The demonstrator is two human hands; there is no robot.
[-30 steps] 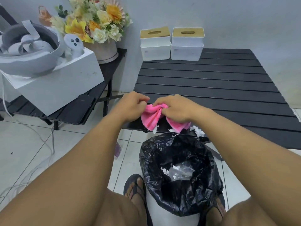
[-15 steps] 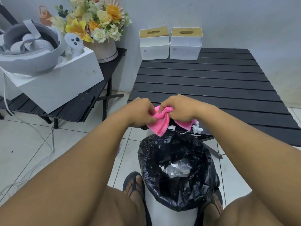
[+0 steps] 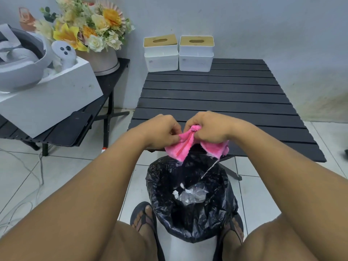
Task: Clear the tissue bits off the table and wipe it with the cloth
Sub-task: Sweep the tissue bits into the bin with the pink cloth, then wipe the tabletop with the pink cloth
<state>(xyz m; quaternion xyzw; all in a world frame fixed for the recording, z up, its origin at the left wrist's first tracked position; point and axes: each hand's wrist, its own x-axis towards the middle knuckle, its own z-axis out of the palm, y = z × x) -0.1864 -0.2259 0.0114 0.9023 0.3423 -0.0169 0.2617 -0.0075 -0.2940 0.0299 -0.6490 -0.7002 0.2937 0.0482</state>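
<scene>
— Where is the cloth?

— The pink cloth [image 3: 180, 147] is bunched between both hands at the near edge of the black slatted table [image 3: 216, 102], hanging over the mouth of the bin [image 3: 224, 210]. The left hand [image 3: 162, 131] pinches one fold with curled fingers. The right hand [image 3: 209, 129] is clenched round the other end, and a flap droops below each fist.

— Any tissue on the table?

— None that I can see on the slats. A few white tissue bits [image 3: 176, 193] lie at the bottom of the bin's black liner, next to some crumpled clear plastic. A loose thread [image 3: 209, 169] dangles from the cloth into the bin.

— How much room is there?

— The tabletop is bare slats from the hands to the far edge, where two white tissue boxes [image 3: 161, 52] stand side by side at the back left corner, touching or nearly so. The right half runs open to its edge. The bin stands on the tiled floor just in front of the near edge, between the person's sandalled feet.

— And to the left?

— A strip of floor separates the table from a dark side table [image 3: 111, 80]. That one carries a white box [image 3: 56, 98] with a headset, and a pot of flowers [image 3: 90, 29]. Cables [image 3: 37, 166] trail on the floor beneath it.
</scene>
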